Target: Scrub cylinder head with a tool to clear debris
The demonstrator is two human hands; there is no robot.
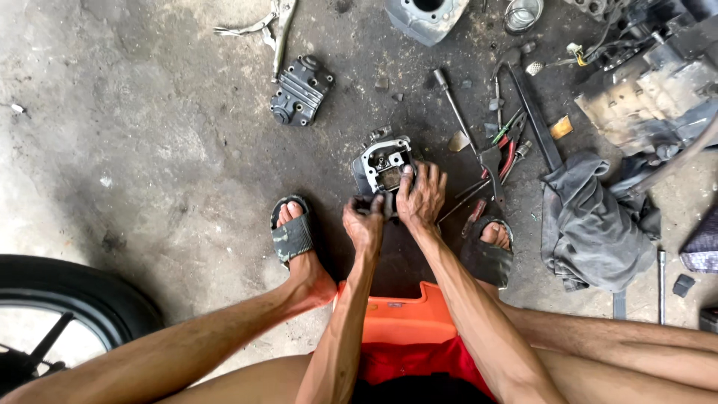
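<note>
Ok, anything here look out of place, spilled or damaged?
Nothing looks spilled or broken. Both hands, left hand and right hand, grip a metal engine part on the stained concrete floor. Loose tools, a finned cover and a grey rag lie scattered around.

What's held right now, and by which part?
Both hands grip the engine cylinder head on the floor: right hand over its near right edge, left hand at its lower edge.
</note>
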